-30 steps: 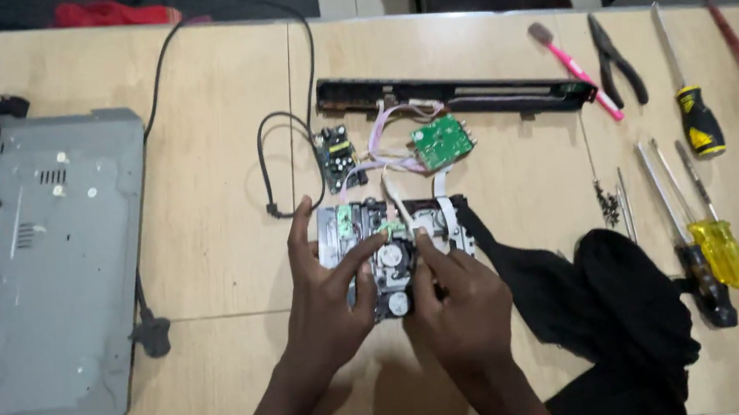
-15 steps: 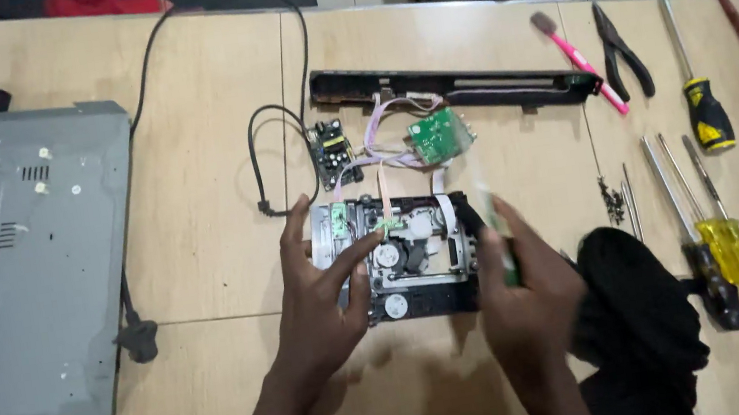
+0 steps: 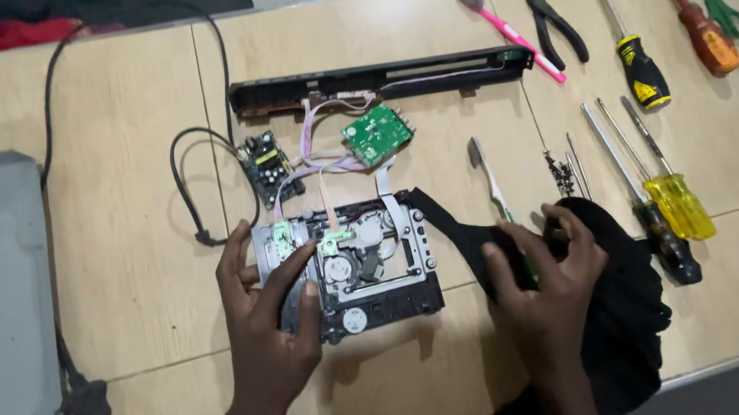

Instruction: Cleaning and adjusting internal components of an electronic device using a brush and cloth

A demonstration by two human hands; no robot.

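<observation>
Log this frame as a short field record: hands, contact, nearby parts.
left hand: resting on disc drive mechanism, fingers spread
right hand: on black cloth, toothbrush beneath the fingers
boards: green circuit board, small power board, ribbon-wired to the drive
front panel: black, behind the boards
tools: yellow-handled screwdrivers, pliers
table: light wood

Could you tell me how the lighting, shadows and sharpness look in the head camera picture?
Head view: even, soft light with no glare on the wooden table; faint shadows under the left hand and the disc drive mechanism; the right hand on the black cloth is slightly soft; the tools stay sharp.
</observation>
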